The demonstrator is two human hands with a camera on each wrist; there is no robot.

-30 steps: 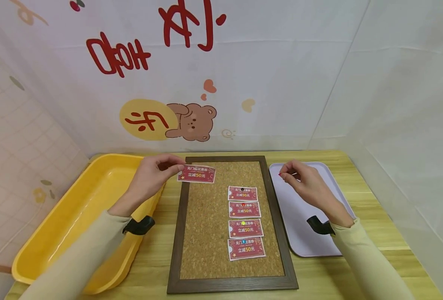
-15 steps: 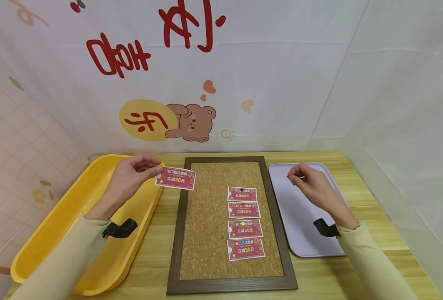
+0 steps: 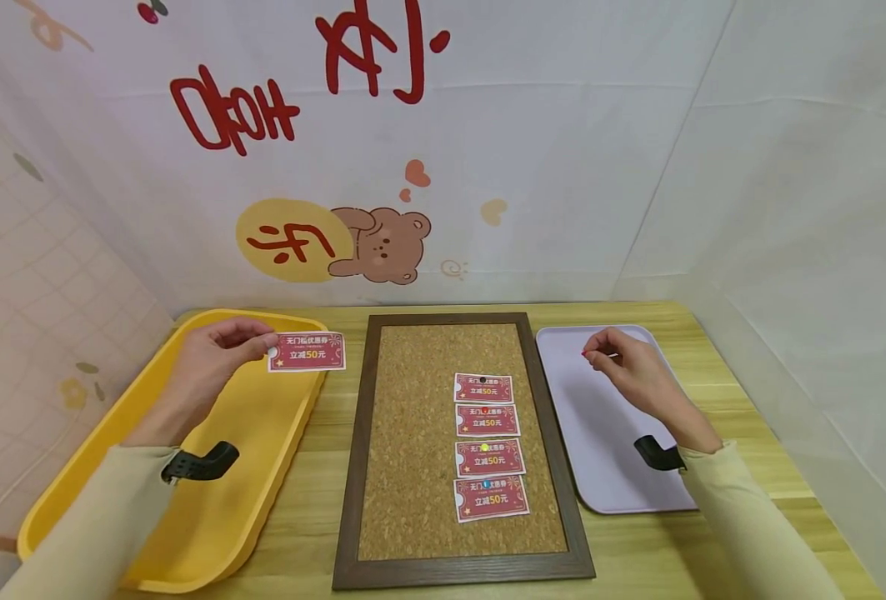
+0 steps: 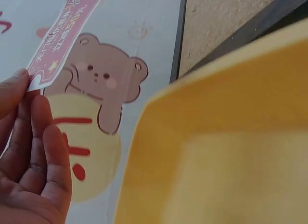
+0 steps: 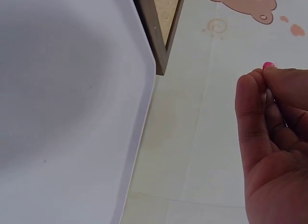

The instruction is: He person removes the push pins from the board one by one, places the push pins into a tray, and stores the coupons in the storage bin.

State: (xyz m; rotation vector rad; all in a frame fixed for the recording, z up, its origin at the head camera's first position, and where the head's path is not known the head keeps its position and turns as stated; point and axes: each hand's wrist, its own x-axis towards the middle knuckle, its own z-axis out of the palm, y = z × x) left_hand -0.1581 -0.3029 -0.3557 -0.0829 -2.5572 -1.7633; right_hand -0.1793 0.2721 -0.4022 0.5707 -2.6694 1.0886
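Observation:
My left hand [image 3: 206, 371] pinches the left end of a red and white coupon [image 3: 307, 352] above the yellow bin's back right corner; the left wrist view shows the coupon [image 4: 60, 38] between thumb and fingers. Over the lilac tray, my right hand [image 3: 638, 379] pinches a tiny pink-red pin, whose round head [image 5: 268, 65] peeks out at the fingertips in the right wrist view. Several coupons stand in a column on the right half of the cork board [image 3: 412, 467], each with a coloured pin near its top edge: black [image 3: 483, 379], red, yellow and blue [image 3: 485, 483].
The yellow bin [image 3: 262, 467] stands left of the framed board, and the lilac tray [image 3: 600, 475] lies at its right. All rest on a wooden table [image 3: 315, 500], with a printed white wall cloth [image 3: 563, 150] behind.
My left hand has carried its coupon leftward, from over the board's top left corner to over the bin. My right hand has shifted slightly right and down. The pinned coupons have stayed put.

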